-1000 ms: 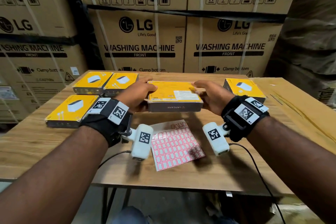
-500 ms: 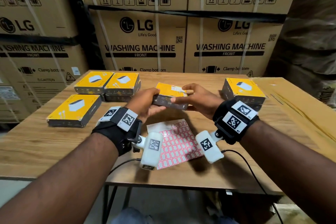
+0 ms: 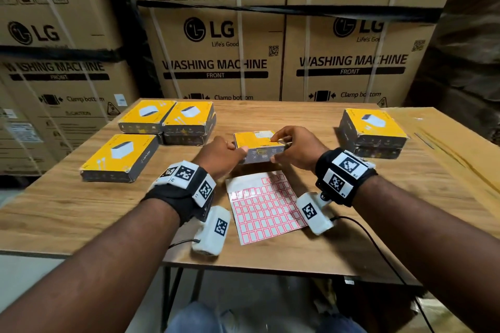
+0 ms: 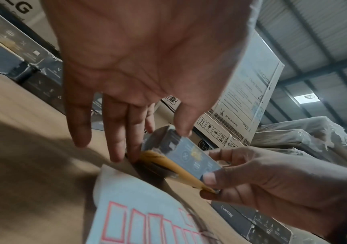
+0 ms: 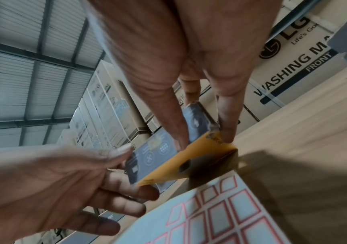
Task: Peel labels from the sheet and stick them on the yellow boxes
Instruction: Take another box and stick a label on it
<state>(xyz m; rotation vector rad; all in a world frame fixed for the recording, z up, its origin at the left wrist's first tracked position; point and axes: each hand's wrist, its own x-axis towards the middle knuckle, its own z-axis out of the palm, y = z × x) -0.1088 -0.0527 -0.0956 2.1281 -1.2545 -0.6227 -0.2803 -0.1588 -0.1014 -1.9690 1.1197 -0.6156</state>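
Observation:
Both hands hold one yellow box [image 3: 254,140] level, just above the table, its grey end face toward me. My left hand [image 3: 238,150] pinches its left end, thumb on top and fingers beneath. My right hand [image 3: 276,149] grips the right end. The left wrist view shows the box [image 4: 189,155] between my left thumb and fingers. In the right wrist view the box [image 5: 164,156] sits pinched by thumb and fingers. The label sheet [image 3: 263,205] with red-bordered labels lies flat below the box; several top-left labels are gone.
One yellow box [image 3: 119,157] lies at the front left and stacked ones [image 3: 167,119] behind it. Another stack [image 3: 373,130] stands at the right. A flat cardboard sheet [image 3: 446,149] covers the table's right side. Large washing-machine cartons [image 3: 216,48] wall off the back of the wooden table [image 3: 81,211].
The box has been turned from its long side facing me to its short grey end facing me. Both hands came closer together and nearer to the label sheet.

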